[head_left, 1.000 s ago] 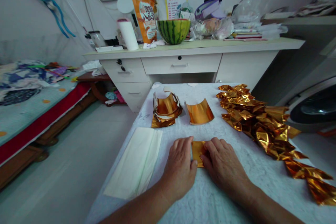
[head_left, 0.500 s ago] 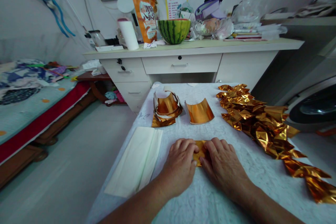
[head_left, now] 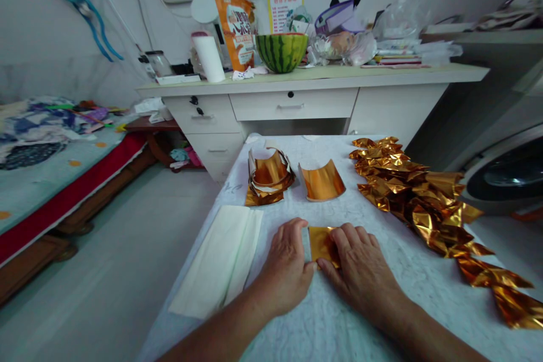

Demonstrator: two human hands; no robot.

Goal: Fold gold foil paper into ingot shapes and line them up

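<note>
A small square of gold foil paper (head_left: 321, 242) lies on the cloth-covered table in front of me. My right hand (head_left: 360, 264) covers its right part, fingers curled over it and thumb by the near edge, holding it down. Just left of the paper is my left hand (head_left: 288, 266), its thumb near the lower left corner and its forefinger lifted away, with nothing in its grasp. Behind the hands stand a curved piece of gold foil paper (head_left: 323, 182) and a loose curled stack of gold sheets (head_left: 271, 172).
Folded gold foil pieces (head_left: 416, 192) are heaped along the right side. Folded pale paper (head_left: 216, 260) lies on the left of the table (head_left: 335, 328). A desk (head_left: 314, 75) behind holds a half watermelon (head_left: 281, 52). A washing machine (head_left: 509, 169) stands right, a bed (head_left: 85, 172) left.
My left hand has moved left off the foil paper and its fingers have spread, uncovering the paper's left part. My right hand has stayed on the paper.
</note>
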